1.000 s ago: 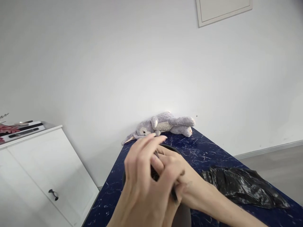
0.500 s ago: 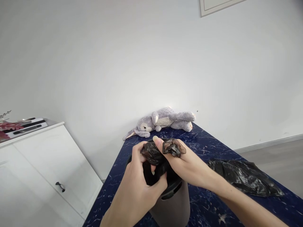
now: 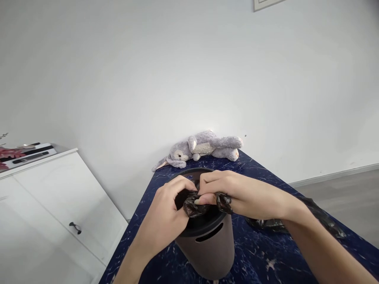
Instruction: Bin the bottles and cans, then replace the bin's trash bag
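A brown-grey trash can (image 3: pixel 209 252) with a black rim and a slot in its front stands on the blue marbled table (image 3: pixel 260 252). Over its opening, my left hand (image 3: pixel 170 213) is closed on one side of a bunched black plastic bag (image 3: pixel 194 206). My right hand (image 3: pixel 227 191) pinches the same bag from the other side, thumb in front, with a tuft of the film poking out by the base of the thumb. The fingertips of both hands nearly meet. Most of the can's inside is hidden behind the hands.
Partly behind my right forearm lies another black plastic bag (image 3: pixel 321 217) on the table's right side. A grey plush rabbit (image 3: pixel 204 148) rests on its side against the wall. To the left stands a white cabinet (image 3: pixel 59 209) with a black handle.
My right hand has turned over, its knuckles now on top, and both hands have closed tighter round the bunched bag. More of the can's front and rim now shows.
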`<state>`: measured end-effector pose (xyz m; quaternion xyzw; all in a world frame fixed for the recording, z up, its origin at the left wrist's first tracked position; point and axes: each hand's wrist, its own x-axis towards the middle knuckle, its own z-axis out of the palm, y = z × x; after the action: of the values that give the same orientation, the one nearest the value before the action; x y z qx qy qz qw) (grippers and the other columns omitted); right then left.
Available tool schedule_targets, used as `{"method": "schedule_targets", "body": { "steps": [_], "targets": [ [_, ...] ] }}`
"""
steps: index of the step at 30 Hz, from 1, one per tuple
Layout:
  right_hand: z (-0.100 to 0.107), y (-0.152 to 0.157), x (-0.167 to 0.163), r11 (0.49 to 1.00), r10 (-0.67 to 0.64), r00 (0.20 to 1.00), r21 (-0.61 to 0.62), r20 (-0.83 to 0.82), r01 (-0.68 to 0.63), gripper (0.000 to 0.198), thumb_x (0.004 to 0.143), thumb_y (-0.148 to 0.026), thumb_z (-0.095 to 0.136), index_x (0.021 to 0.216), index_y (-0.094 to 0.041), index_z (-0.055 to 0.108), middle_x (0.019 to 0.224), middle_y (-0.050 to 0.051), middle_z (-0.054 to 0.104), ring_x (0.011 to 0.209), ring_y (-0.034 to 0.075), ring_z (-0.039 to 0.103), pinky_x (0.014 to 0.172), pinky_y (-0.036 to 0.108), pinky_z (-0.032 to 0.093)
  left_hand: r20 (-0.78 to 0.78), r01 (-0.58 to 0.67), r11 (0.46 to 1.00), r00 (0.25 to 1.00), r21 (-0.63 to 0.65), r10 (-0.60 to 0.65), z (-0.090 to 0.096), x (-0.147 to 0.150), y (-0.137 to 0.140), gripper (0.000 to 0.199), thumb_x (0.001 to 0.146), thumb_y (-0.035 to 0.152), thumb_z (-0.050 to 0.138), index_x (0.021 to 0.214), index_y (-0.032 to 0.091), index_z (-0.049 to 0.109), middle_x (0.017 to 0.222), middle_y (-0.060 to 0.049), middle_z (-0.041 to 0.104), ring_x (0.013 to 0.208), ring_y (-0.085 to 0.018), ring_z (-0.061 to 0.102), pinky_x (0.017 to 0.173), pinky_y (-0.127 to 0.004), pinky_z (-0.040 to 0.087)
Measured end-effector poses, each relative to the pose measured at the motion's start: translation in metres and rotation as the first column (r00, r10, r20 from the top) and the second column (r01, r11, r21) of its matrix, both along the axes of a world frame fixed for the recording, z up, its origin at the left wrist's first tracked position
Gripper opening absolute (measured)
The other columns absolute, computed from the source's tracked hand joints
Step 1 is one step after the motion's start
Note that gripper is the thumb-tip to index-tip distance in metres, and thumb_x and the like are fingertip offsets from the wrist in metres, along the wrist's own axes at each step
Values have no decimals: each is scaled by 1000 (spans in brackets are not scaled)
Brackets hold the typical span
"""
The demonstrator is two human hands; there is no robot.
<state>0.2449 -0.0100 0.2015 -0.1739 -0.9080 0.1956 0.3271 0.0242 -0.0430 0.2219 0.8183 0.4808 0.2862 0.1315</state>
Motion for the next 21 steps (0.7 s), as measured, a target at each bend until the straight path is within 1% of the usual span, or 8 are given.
{"method": "schedule_targets", "body": {
  "steps": [2, 4, 7, 10, 12, 14, 16, 21],
  "targets": [
    [0, -1, 1, 993, -98, 995, 72, 5, 97, 33, 98, 3, 51, 97, -19, 75, 98, 5, 67, 89, 18, 60, 76, 31, 45, 5, -56, 998, 998, 2, 56, 0, -1, 2, 10, 93, 25, 58, 92, 25, 67, 94, 0, 73, 84, -20, 67, 71, -29, 49],
    [-1, -1, 0, 979, -163, 986, 117, -24, 164, 47, 90, 10, 48, 108, -21, 79, 106, 7, 70, 92, 19, 63, 74, 30, 45, 16, -96, 995, 995, 19, 96, -1, -2, 4, 10, 94, 28, 58, 96, 26, 67, 94, 0, 74, 85, -20, 69, 72, -30, 51],
    [-5, 3, -2, 952, -242, 966, 170, -93, 255, 58, 84, 13, 47, 116, -23, 80, 107, 6, 72, 91, 18, 66, 70, 28, 44, 26, -146, 987, 989, 74, 144, -1, -1, 4, 12, 92, 29, 59, 102, 27, 66, 103, -1, 75, 97, -22, 72, 81, -32, 55],
    [-10, 9, -6, 899, -334, 922, 229, -194, 374, 56, 80, 13, 48, 114, -21, 77, 104, 6, 74, 89, 19, 66, 69, 28, 44, 48, -211, 970, 977, 125, 206, -3, 0, 5, 20, 89, 27, 61, 109, 29, 62, 112, -2, 76, 111, -26, 73, 86, -34, 57],
    [-12, 12, -10, 851, -404, 883, 257, -239, 459, 57, 75, 13, 48, 115, -19, 71, 98, 4, 72, 81, 17, 63, 64, 26, 40, 73, -237, 962, 971, 136, 229, -4, 2, 4, 24, 88, 27, 62, 111, 29, 59, 113, -3, 76, 115, -27, 72, 86, -35, 57],
    [-13, 15, -14, 812, -450, 856, 282, -254, 511, 52, 72, 12, 48, 111, -18, 65, 90, 2, 68, 71, 15, 56, 59, 26, 34, 92, -239, 962, 969, 135, 228, -4, 3, 2, 24, 89, 28, 62, 112, 29, 57, 112, -3, 76, 115, -28, 73, 85, -35, 57],
    [-15, 17, -17, 796, -450, 851, 312, -270, 519, 40, 74, 9, 49, 101, -19, 60, 87, 1, 62, 66, 13, 49, 56, 26, 31, 100, -217, 967, 974, 132, 205, -4, 6, 0, 22, 90, 29, 62, 111, 29, 56, 110, -3, 76, 111, -27, 74, 84, -35, 57],
    [-18, 22, -24, 817, -365, 848, 304, -385, 490, 21, 88, 0, 51, 90, -21, 50, 96, 3, 55, 70, 12, 46, 59, 26, 35, 116, -111, 991, 988, 71, 103, -2, 10, -7, 23, 96, 36, 64, 116, 29, 54, 110, -3, 77, 107, -24, 74, 88, -34, 57]
  ]
}}
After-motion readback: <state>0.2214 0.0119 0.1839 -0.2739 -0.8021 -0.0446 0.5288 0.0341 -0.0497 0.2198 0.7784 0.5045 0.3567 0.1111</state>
